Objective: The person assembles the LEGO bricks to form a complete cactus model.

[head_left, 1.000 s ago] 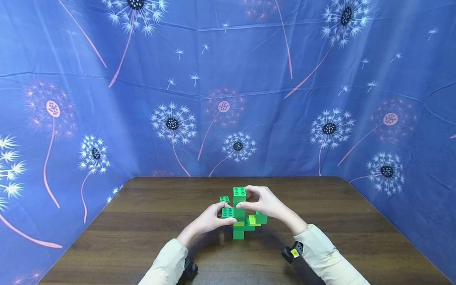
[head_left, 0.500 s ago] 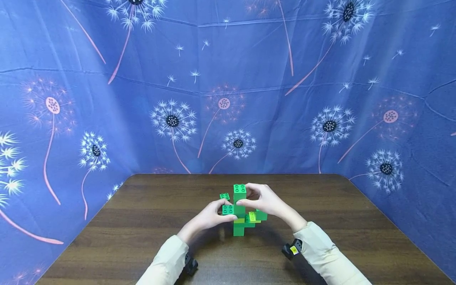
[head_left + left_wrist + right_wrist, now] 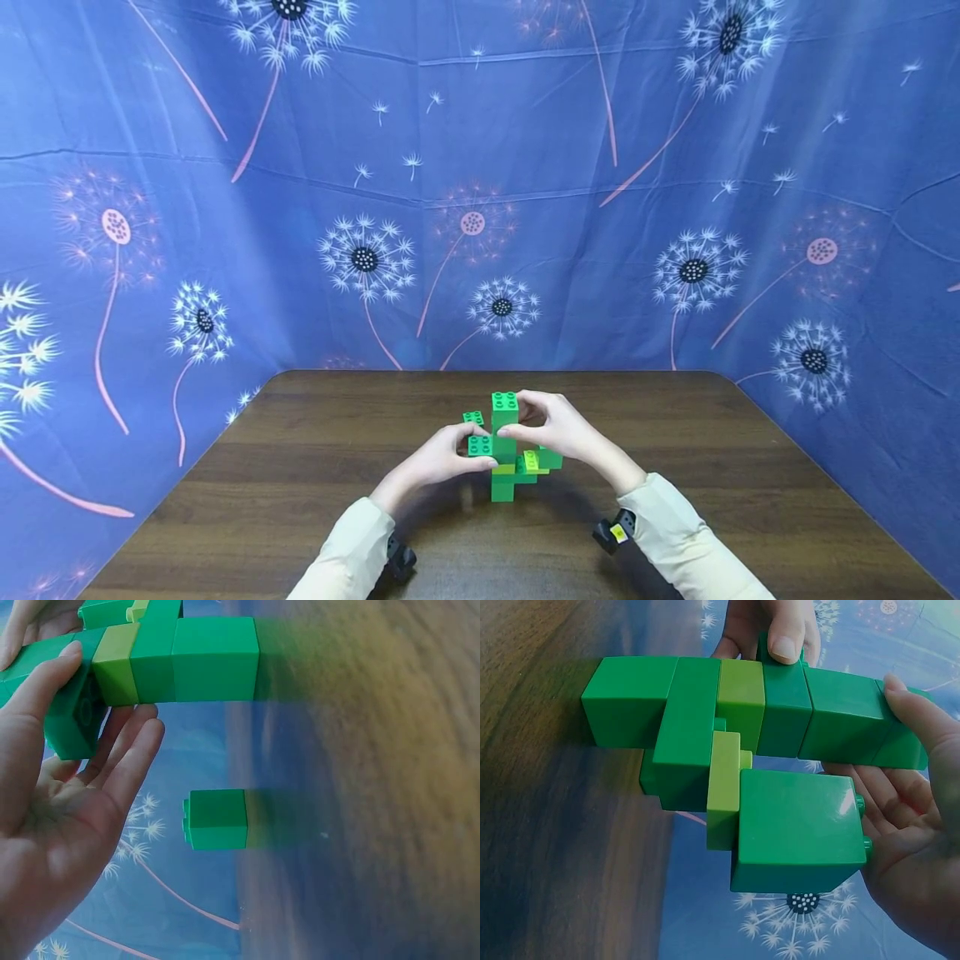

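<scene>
A tower of green toy building bricks [image 3: 503,450] stands upright on the table, with a lime layer partway up. A side arm with a lime brick [image 3: 724,791] and a larger green brick [image 3: 799,817] juts to the right. My left hand [image 3: 441,454] holds the green brick [image 3: 480,447] that sticks out left, thumb at its near side and fingers behind. Higher up, my right hand [image 3: 558,427] grips the tower's upper bricks [image 3: 847,716] between thumb and fingers. Its far fingers are partly hidden behind the tower.
A loose green brick [image 3: 217,819] rests on the brown wooden table [image 3: 315,467], behind and left of the tower. A blue dandelion-print cloth [image 3: 450,167] hangs behind and along both sides of the table.
Both hands keep their hold on the brick tower with almost no movement. The head view tips slightly and comes back.
</scene>
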### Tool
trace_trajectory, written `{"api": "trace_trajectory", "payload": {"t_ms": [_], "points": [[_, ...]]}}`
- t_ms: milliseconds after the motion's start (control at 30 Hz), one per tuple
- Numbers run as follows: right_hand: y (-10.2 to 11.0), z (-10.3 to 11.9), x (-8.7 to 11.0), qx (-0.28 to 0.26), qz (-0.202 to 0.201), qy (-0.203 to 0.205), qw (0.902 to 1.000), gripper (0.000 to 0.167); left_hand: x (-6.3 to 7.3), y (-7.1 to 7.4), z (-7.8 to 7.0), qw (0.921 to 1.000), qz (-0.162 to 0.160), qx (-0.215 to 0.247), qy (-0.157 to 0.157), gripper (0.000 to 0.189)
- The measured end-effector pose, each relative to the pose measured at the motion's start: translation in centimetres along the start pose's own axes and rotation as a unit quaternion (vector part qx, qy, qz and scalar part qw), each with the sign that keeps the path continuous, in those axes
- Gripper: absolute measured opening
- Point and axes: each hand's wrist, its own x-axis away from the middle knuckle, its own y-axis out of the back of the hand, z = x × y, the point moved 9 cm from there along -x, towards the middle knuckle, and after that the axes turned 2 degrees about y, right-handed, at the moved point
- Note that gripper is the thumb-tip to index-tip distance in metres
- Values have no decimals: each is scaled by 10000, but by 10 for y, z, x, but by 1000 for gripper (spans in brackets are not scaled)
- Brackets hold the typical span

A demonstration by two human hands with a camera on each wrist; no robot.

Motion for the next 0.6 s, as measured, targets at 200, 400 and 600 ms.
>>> {"api": "trace_trajectory", "payload": {"t_ms": [200, 400, 600], "points": [[1, -2, -1, -25, -16, -42, 10000, 25, 0, 4, 5, 9994, 46, 342, -7, 40], [1, 5, 0, -50, 7, -103, 9999, 21, 5, 11, -2, 9992, -7, 388, -82, 34], [3, 15, 2, -6, -2, -108, 9999, 18, 5, 17, 4, 9997, 14, 215, -106, 31]]}}
